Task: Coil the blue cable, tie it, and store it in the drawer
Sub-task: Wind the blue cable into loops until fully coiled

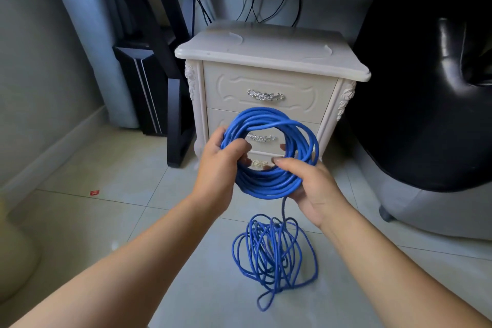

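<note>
**A:** Half the cable (266, 114), at a guess, is wound into a ring held up before the cabinet (266, 42). The rest is a loose heap (274, 253) on the tiles (119, 208) below, joined to it by one hanging strand.

**B:** And the hands?

**A:** The left hand (223, 157) curls round the ring's left side. The right hand (311, 184) clasps the lower right, thumb over the strands.

**B:** Advice?

**A:** Match each turn's size and let the strand lift freely so the heap doesn't knot.

**B:** Room?

**A:** Open tiles in front. A desk leg (175, 114) on the left and a chair (426, 88) on the right flank the cabinet. Both drawers (226, 93) look closed.
</note>
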Demonstrator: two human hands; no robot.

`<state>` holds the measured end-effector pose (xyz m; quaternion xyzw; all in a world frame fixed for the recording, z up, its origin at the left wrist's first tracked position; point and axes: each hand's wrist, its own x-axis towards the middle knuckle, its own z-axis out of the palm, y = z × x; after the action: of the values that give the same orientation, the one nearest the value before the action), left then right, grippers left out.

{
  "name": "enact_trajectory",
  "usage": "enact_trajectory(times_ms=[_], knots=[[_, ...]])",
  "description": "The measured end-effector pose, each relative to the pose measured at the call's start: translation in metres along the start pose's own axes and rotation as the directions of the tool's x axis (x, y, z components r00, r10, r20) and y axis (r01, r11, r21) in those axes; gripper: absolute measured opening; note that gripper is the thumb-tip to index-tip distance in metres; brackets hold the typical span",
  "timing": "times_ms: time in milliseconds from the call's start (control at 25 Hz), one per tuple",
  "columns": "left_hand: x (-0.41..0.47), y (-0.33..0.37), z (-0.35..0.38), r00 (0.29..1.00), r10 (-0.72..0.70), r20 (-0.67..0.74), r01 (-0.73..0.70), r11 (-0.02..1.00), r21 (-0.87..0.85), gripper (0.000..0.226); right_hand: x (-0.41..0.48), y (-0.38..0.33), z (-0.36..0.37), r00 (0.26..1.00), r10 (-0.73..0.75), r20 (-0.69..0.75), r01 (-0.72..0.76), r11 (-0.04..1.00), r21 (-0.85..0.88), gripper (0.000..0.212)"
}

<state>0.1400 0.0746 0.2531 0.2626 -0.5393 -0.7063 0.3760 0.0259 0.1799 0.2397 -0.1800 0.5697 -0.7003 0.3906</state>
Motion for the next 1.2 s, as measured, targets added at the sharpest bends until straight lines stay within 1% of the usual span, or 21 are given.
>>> enact_trajectory(times_ms=[80, 200, 280, 360, 400, 440, 520, 560, 640, 680, 720, 760, 800, 840, 880, 920, 960, 1000, 1040, 1120, 1200], knots=[[-0.004, -0.003, 0.002, 0.998, -0.023, 0.062, 0.021, 0.999, 0.036, 0.020, 0.003, -0.003, -0.001, 0.995, -0.020, -0.101, 0.022, 0.999, 0.024, 0.020], [-0.003, 0.002, -0.002, 0.988, -0.081, 0.133, 0.050, 0.974, 0.221, 0.026, 0.007, -0.004, -0.003, 0.972, -0.076, -0.223, 0.055, 0.993, -0.101, 0.023], [-0.002, 0.004, -0.007, 0.978, -0.103, 0.183, 0.032, 0.934, 0.355, 0.040, 0.008, -0.005, -0.005, 0.951, -0.166, -0.262, 0.102, 0.965, -0.241, 0.028], [0.000, 0.004, -0.011, 0.964, -0.088, 0.252, -0.032, 0.899, 0.437, 0.067, 0.011, -0.006, -0.009, 0.923, -0.274, -0.269, 0.159, 0.911, -0.381, 0.028], [-0.001, 0.004, -0.011, 0.958, -0.053, 0.282, -0.090, 0.877, 0.473, 0.082, 0.012, -0.005, -0.011, 0.907, -0.332, -0.257, 0.179, 0.859, -0.479, 0.025], [-0.002, 0.003, -0.010, 0.950, 0.006, 0.313, -0.177, 0.834, 0.523, 0.092, 0.011, -0.004, -0.011, 0.891, -0.391, -0.229, 0.182, 0.772, -0.609, 0.023], [-0.005, 0.001, -0.007, 0.900, 0.119, 0.420, -0.384, 0.673, 0.632, 0.096, 0.008, -0.001, -0.009, 0.877, -0.470, -0.094, 0.177, 0.499, -0.848, 0.026], [-0.005, 0.000, -0.006, 0.872, 0.131, 0.471, -0.452, 0.582, 0.676, 0.096, 0.004, 0.001, -0.006, 0.887, -0.463, -0.003, 0.190, 0.370, -0.910, 0.033], [-0.005, -0.004, -0.008, 0.853, 0.042, 0.521, -0.488, 0.422, 0.764, 0.093, -0.005, 0.004, 0.005, 0.906, -0.400, 0.140, 0.230, 0.184, -0.956, 0.043], [-0.003, -0.006, -0.009, 0.859, -0.017, 0.512, -0.472, 0.363, 0.803, 0.085, -0.009, 0.005, 0.009, 0.898, -0.395, 0.194, 0.256, 0.110, -0.960, 0.045], [-0.002, -0.007, -0.010, 0.870, -0.048, 0.491, -0.451, 0.327, 0.830, 0.068, -0.010, 0.006, 0.011, 0.877, -0.418, 0.237, 0.287, 0.058, -0.956, 0.045], [-0.002, -0.006, -0.010, 0.882, -0.035, 0.470, -0.438, 0.306, 0.845, 0.043, -0.011, 0.006, 0.011, 0.848, -0.458, 0.267, 0.322, 0.043, -0.946, 0.045], [-0.002, -0.005, -0.008, 0.895, 0.008, 0.446, -0.427, 0.303, 0.852, 0.021, -0.011, 0.005, 0.011, 0.819, -0.503, 0.277, 0.363, 0.080, -0.929, 0.045], [-0.001, -0.003, -0.007, 0.906, 0.059, 0.418, -0.414, 0.329, 0.849, 0.011, -0.011, 0.003, 0.010, 0.801, -0.538, 0.262, 0.407, 0.168, -0.898, 0.047], [0.000, -0.002, -0.007, 0.912, 0.103, 0.397, -0.405, 0.378, 0.832, 0.012, -0.010, -0.001, 0.010, 0.806, -0.549, 0.223, 0.438, 0.298, -0.848, 0.050], [0.000, 0.000, -0.007, 0.916, 0.136, 0.376, -0.396, 0.440, 0.806, 0.012, -0.011, -0.005, 0.010, 0.839, -0.516, 0.171, 0.435, 0.448, -0.781, 0.054], [0.001, 0.002, -0.008, 0.921, 0.163, 0.354, -0.386, 0.506, 0.771, 0.012, -0.012, -0.010, 0.009, 0.884, -0.445, 0.143, 0.406, 0.579, -0.708, 0.058], [0.001, 0.005, -0.008, 0.927, 0.180, 0.329, -0.371, 0.572, 0.732, 0.014, -0.012, -0.014, 0.006, 0.920, -0.363, 0.147, 0.368, 0.672, -0.643, 0.061], [0.001, 0.008, -0.008, 0.936, 0.183, 0.299, -0.345, 0.641, 0.686, 0.017, -0.011, -0.017, 0.003, 0.942, -0.289, 0.169, 0.331, 0.740, -0.585, 0.062], [0.001, 0.012, -0.008, 0.958, 0.171, 0.231, -0.276, 0.777, 0.566, 0.022, -0.011, -0.022, -0.003, 0.956, -0.190, 0.222, 0.274, 0.846, -0.457, 0.060], [0.003, 0.014, -0.008, 0.972, 0.153, 0.181, -0.220, 0.862, 0.456, 0.013, -0.011, -0.027, -0.006, 0.955, -0.151, 0.255, 0.235, 0.911, -0.339, 0.056]])
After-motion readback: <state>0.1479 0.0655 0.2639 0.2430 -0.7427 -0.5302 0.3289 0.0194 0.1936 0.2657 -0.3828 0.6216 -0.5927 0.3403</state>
